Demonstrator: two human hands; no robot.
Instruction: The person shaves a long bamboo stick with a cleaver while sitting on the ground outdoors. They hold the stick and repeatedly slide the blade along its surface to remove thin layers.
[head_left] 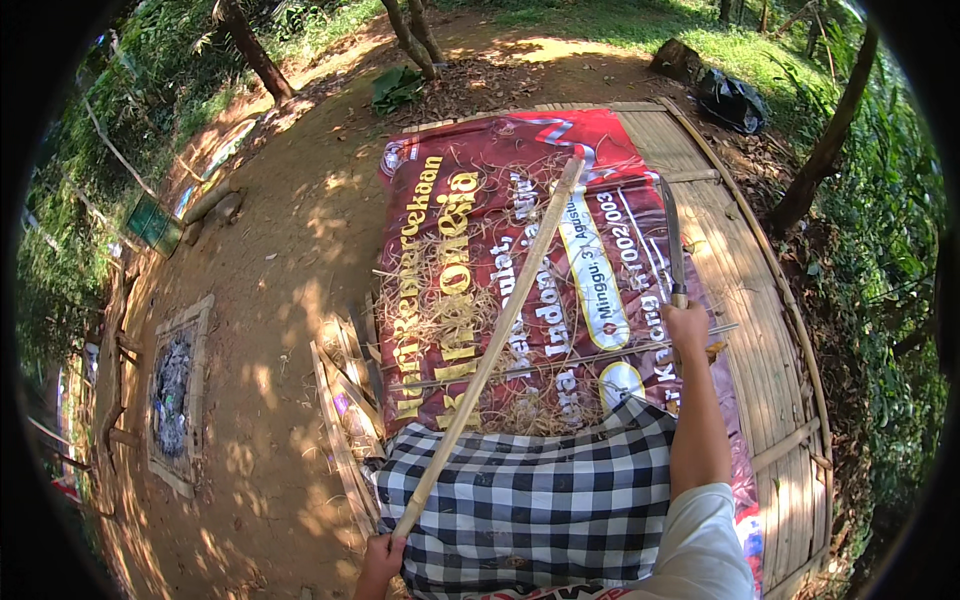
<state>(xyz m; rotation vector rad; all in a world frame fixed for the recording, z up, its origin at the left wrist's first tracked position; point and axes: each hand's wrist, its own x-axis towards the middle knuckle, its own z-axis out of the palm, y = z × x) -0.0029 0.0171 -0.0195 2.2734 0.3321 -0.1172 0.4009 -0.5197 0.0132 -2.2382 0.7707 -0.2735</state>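
Note:
My left hand (380, 558), at the lower edge, is closed round the near end of a long bamboo strip (487, 355). The strip slants away to the upper right, over the checkered cloth and the red banner. My right hand (686, 327) grips the wooden handle of a machete (673, 235), its dark blade pointing away from me, apart from the strip. Beneath both lies the printed red banner (480, 215), strewn with curly bamboo shavings (445, 290). A black-and-white checkered cloth (530, 490) covers my lap. One thin stick (480, 376) crosses the banner near the cloth.
The banner covers part of a bamboo-slat platform (760, 350). Split bamboo pieces (345, 420) lie at its left side. Farther left, a framed pit of ash (175, 390) sits in the dirt. A tree stump (677, 62) and black plastic bag (732, 100) stand at the far right.

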